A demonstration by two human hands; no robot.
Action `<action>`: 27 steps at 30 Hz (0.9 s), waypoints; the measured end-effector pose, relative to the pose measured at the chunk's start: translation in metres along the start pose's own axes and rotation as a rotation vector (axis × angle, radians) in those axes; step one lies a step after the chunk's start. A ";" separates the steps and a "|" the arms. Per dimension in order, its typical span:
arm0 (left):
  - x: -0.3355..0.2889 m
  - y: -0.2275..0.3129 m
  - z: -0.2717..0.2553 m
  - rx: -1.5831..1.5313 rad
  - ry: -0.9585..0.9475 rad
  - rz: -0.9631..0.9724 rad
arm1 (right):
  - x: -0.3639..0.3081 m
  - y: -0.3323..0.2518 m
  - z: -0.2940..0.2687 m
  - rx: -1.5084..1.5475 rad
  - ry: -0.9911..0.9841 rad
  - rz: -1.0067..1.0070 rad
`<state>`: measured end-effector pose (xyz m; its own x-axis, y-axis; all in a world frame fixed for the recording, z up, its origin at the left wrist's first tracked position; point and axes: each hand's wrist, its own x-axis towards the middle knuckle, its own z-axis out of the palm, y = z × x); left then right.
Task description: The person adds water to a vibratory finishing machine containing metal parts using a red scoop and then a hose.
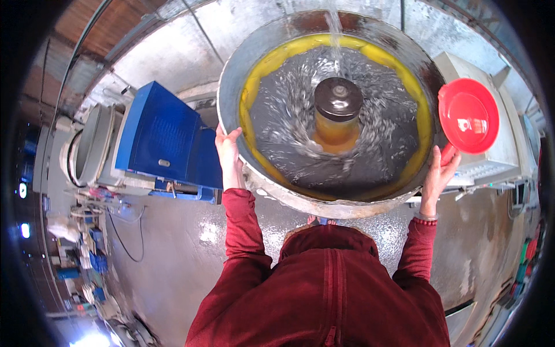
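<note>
In front of me is a big round metal tub [234,95] with a yellow inner lining [413,110]. Dark grey material, flecked with bright bits, swirls in it around a central column [338,107] with a black cap. A stream of water [334,29] falls in from above at the far side. My left hand [229,153] grips the tub's left rim, thumb on top. My right hand [437,176] is closed round the handle of a red plastic dipper [469,115] beside the right rim. The dipper's bowl faces up, and no contents can be made out.
A blue metal cabinet [159,136] stands left of the tub, with a round grey drum machine [92,147] beyond it. To the right is a pale machine housing [503,136]. The floor [179,254] is wet, and a dark hose [140,237] lies at left.
</note>
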<state>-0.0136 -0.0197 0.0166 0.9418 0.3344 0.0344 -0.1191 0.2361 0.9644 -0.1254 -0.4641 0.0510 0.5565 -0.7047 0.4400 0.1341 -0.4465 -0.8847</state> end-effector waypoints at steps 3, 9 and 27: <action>-0.003 0.004 0.000 -0.006 -0.005 0.004 | -0.001 0.002 0.000 -0.005 -0.001 -0.009; -0.006 0.009 0.004 -0.009 0.018 -0.020 | 0.000 0.004 -0.001 -0.017 -0.034 -0.017; -0.002 0.001 0.001 -0.040 0.024 -0.024 | 0.000 -0.002 0.001 -0.031 -0.043 -0.007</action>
<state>-0.0150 -0.0212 0.0176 0.9367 0.3502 0.0047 -0.1097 0.2807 0.9535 -0.1250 -0.4631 0.0523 0.5903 -0.6775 0.4388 0.1131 -0.4688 -0.8761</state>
